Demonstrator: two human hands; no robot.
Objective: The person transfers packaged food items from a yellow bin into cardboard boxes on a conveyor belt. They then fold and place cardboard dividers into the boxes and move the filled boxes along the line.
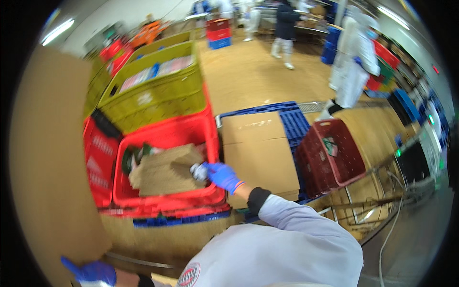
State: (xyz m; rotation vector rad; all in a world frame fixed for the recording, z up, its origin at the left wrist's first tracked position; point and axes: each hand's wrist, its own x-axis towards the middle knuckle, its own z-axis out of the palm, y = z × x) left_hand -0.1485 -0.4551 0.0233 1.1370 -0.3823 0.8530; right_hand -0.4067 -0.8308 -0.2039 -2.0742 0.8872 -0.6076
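Note:
My left hand (92,271), in a blue glove, grips the bottom edge of a large upright cardboard sheet (52,153) that fills the left side. My right hand (220,174), also blue-gloved, is over the right side of a red crate (212,143), its fingers closed on a crumpled white wad (198,171). Beneath the wad, inside the crate, lie flat brown cardboard pieces (160,174), with some green and other scraps behind them. Right of the crate, folded cardboard (256,162) lies on a blue pallet (294,122).
Yellow crates (148,110) with packages stand behind the red crate. A maroon crate (349,158) sits right of the pallet, beside a steel machine (416,162) with a trailing cable. Co-workers in white coveralls (356,67) and dark clothing (287,24) stand beyond, near tables and stacked crates (218,33).

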